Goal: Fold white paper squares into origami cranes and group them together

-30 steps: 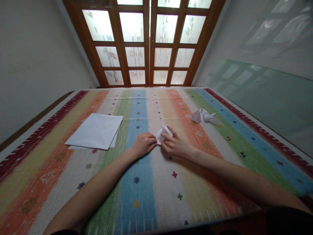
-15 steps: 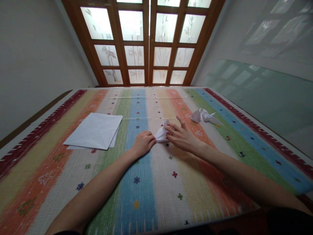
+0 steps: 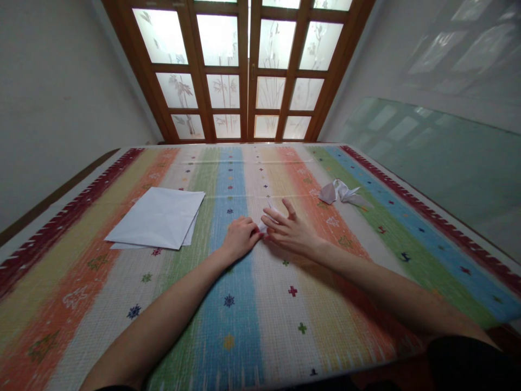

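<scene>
A small folded white paper piece (image 3: 269, 209) lies on the striped table cover (image 3: 252, 304), mostly hidden under my hands. My left hand (image 3: 241, 238) is curled, its fingertips pinching the paper's near corner against the cloth. My right hand (image 3: 290, 229) lies flat over the paper with its fingers spread, pressing it down. Only a small tip of paper shows between the fingers.
A stack of white paper sheets (image 3: 158, 218) lies to the left. A finished folded white paper figure (image 3: 342, 193) sits to the right of my hands. Wooden glazed doors (image 3: 248, 70) stand beyond the table's far edge. A glass panel (image 3: 439, 157) leans along the right wall.
My right hand has opened from a pinch and flattened onto the paper, sliding leftward toward my left hand. The raised paper flap has been pressed down and is now mostly covered.
</scene>
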{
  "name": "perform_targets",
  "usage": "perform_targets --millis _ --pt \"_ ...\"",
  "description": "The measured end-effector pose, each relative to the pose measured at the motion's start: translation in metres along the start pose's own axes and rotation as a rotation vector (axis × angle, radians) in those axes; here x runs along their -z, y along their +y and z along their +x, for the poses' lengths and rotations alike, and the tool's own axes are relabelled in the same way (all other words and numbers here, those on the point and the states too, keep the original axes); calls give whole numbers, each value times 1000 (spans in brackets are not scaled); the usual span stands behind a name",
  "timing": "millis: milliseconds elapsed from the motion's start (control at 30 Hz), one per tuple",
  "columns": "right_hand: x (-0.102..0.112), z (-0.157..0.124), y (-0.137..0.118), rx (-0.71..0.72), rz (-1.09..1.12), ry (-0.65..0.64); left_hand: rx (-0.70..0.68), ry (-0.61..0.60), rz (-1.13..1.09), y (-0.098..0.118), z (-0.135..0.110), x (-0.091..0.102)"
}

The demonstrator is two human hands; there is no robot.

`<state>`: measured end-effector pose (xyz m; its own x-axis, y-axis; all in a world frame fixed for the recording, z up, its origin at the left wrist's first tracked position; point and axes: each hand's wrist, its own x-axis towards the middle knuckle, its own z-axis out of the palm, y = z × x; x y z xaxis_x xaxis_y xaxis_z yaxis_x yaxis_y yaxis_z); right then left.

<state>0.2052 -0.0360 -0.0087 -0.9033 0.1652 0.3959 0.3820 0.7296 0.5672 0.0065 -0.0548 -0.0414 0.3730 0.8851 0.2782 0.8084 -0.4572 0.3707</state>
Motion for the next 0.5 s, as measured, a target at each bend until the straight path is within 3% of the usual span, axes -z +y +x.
perform_targets --millis 500 --pt "-8 24 -10 -18 -138 -277 5 33 -69 -4 -7 7"
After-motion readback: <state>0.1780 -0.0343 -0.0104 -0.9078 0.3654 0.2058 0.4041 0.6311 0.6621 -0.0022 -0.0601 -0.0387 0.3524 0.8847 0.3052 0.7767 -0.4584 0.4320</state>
